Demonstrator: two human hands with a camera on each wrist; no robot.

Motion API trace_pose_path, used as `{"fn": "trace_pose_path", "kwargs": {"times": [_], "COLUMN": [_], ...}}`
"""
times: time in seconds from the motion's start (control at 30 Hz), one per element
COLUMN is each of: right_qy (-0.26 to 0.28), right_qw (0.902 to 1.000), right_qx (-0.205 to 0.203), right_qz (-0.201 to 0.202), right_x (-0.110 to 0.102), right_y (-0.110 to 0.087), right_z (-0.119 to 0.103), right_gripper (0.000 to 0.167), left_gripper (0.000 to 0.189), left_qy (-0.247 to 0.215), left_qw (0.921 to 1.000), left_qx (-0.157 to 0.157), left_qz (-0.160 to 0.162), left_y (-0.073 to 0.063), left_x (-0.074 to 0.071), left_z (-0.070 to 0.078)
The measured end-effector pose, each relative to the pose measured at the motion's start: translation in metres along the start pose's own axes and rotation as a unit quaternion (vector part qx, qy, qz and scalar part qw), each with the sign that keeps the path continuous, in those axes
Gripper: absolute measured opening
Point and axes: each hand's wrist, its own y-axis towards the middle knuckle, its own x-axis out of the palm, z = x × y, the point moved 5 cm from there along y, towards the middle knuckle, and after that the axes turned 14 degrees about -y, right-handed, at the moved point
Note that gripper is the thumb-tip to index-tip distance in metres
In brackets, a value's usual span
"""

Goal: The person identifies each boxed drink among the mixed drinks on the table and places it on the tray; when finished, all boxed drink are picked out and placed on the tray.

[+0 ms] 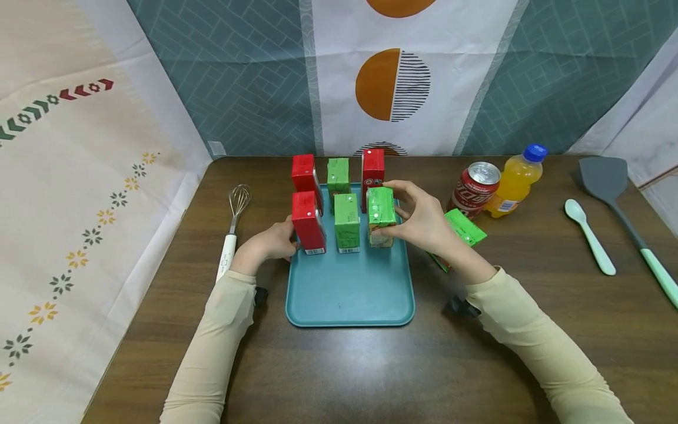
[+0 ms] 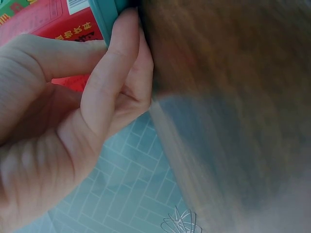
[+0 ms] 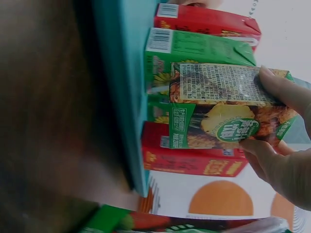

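Observation:
My left hand (image 1: 269, 240) is at the left edge of a blue-green tray (image 1: 349, 303). In the left wrist view its thumb and fingers pinch the tray's rim (image 2: 102, 22). With thumb and fingertips, my right hand (image 1: 426, 221) grips a green drink carton (image 3: 209, 111) with a pineapple picture, upright over the tray's right side. Whether its base touches the tray I cannot tell. Two red cartons (image 1: 308, 221) stand one behind the other at the left. Two green cartons (image 1: 346, 224) form the middle column. A red carton (image 1: 373, 168) stands behind the held one.
Right of the tray, a green packet (image 1: 465, 227) lies partly hidden by my right forearm. Behind it are a red soda can (image 1: 474, 188) and an orange drink bottle (image 1: 514, 185). A spoon (image 1: 590, 238) and a spatula (image 1: 609, 182) lie far right, a whisk (image 1: 231, 235) at left.

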Motion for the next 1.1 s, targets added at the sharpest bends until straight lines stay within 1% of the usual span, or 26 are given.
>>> {"fn": "trace_pose_path", "kwargs": {"times": [0.23, 0.5, 0.63, 0.7, 0.77, 0.93, 1.0, 1.1], "right_qy": [-0.037, -0.001, -0.009, -0.019, -0.03, -0.07, -0.093, -0.115], "right_qw": [0.9987, 0.9962, 0.9949, 0.9944, 0.9946, 0.9955, 0.9939, 0.9909], "right_qx": [0.028, 0.075, 0.081, 0.079, 0.068, 0.012, -0.01, -0.028], "right_qz": [-0.018, -0.046, -0.06, -0.069, -0.072, -0.063, -0.057, -0.064], "right_x": [0.009, 0.017, 0.018, 0.016, 0.013, -0.001, -0.008, -0.019], "right_y": [0.0, 0.003, 0.003, 0.002, 0.002, -0.004, -0.008, -0.016], "right_z": [0.01, 0.017, 0.018, 0.017, 0.014, 0.005, 0.003, 0.002], "right_gripper": [0.082, 0.082, 0.083, 0.085, 0.086, 0.084, 0.083, 0.08], "left_gripper": [0.059, 0.057, 0.06, 0.059, 0.06, 0.061, 0.06, 0.059], "left_qy": [-0.003, -0.005, -0.006, -0.004, -0.001, 0.0, -0.001, -0.003], "left_qw": [1.0, 1.0, 1.0, 1.0, 1.0, 1.0, 1.0, 1.0], "left_qx": [0.004, 0.008, 0.005, 0.004, 0.002, -0.001, 0.0, 0.003], "left_qz": [-0.002, 0.0, -0.002, -0.002, 0.0, 0.001, -0.002, -0.005], "left_y": [0.0, -0.002, -0.001, 0.0, 0.001, 0.001, 0.001, 0.001], "left_x": [0.001, 0.001, 0.001, 0.001, 0.001, 0.0, 0.0, 0.0], "left_z": [0.0, 0.0, 0.0, -0.001, -0.001, -0.001, -0.001, -0.001]}}
